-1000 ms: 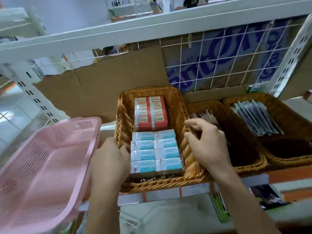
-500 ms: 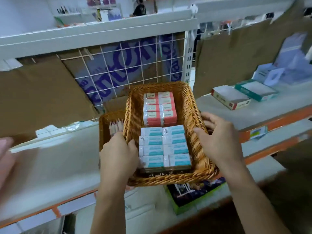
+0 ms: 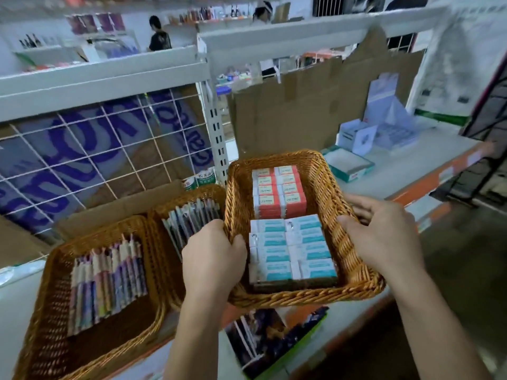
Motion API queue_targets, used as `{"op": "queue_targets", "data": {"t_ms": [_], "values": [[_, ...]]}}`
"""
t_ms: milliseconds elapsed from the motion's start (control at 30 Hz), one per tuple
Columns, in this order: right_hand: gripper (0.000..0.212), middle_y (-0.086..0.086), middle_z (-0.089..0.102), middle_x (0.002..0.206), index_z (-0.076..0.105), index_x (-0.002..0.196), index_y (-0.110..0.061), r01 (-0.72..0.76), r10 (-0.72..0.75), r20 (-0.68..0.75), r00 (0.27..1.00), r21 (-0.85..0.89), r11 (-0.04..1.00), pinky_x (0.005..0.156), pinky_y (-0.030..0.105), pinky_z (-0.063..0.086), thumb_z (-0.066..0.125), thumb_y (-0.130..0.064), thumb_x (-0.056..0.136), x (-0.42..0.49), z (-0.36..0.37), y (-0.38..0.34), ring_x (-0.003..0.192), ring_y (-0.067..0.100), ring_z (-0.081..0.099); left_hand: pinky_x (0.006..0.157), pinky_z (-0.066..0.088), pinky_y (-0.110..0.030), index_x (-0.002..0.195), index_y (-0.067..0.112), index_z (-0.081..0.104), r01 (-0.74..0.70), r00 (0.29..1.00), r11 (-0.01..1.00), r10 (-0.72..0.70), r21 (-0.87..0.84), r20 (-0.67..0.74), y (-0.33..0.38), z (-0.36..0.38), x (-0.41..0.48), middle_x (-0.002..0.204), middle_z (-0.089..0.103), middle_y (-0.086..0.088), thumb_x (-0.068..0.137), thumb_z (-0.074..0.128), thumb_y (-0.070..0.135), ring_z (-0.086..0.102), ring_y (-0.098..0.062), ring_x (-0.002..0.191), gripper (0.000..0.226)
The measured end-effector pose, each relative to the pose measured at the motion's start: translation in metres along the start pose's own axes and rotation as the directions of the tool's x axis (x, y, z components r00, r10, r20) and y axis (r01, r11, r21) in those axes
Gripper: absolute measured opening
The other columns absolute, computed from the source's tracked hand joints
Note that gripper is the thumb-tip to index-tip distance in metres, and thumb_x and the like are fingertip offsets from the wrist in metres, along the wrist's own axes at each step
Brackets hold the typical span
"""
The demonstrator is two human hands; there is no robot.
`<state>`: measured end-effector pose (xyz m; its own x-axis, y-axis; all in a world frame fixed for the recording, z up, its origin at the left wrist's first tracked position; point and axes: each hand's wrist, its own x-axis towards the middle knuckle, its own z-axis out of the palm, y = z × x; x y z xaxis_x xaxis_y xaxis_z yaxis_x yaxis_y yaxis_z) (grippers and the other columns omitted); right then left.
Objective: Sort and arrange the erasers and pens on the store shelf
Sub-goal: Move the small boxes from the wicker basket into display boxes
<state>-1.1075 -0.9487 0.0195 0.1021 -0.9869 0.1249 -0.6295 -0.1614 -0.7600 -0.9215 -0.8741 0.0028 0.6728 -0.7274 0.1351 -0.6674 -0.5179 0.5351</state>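
A wicker basket [image 3: 354, 267] holds red eraser boxes [image 3: 279, 192] at its far end and teal-and-white eraser boxes [image 3: 292, 249] at its near end. My left hand [image 3: 212, 257] grips its left rim, thumb inside. Along the right rim my right hand [image 3: 384, 233] holds on with curled fingers. The basket is over the shelf's front edge, to the right of two more wicker baskets: a near one [image 3: 52, 311] with a row of pens [image 3: 107, 283] and a middle one [image 3: 164, 207] with darker pens [image 3: 189, 220].
White shelf board [image 3: 397, 176] to the right carries a teal open box [image 3: 347, 164] and pale blue display boxes [image 3: 384, 133]. A wire grid with cardboard [image 3: 96, 149] backs the shelf. A dark printed pack [image 3: 271, 335] lies below the basket. A person stands far back.
The eraser basket has travelled right in both hands, past the two pen baskets, which now lie to its left. The pink plastic basket has left the view.
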Motion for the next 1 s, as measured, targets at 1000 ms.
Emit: {"op": "queue_targets", "data": {"t_ms": [1000], "values": [[0.025,-0.008,0.070,0.108,0.069,0.112,-0.027,0.328,-0.309,0.437,0.845,0.035,0.944,0.088,0.028,0.050,0.062,-0.018,0.089,0.189,0.083,0.053,0.100,0.013,0.063,0.064,0.045,-0.030,0.095,0.020,0.067,0.546,0.836,0.804,-0.505,0.235,-0.214,0.032,0.102,0.081,0.089,0.067,-0.007,0.086,0.059,0.045,0.063,-0.030,0.084,0.028]]}}
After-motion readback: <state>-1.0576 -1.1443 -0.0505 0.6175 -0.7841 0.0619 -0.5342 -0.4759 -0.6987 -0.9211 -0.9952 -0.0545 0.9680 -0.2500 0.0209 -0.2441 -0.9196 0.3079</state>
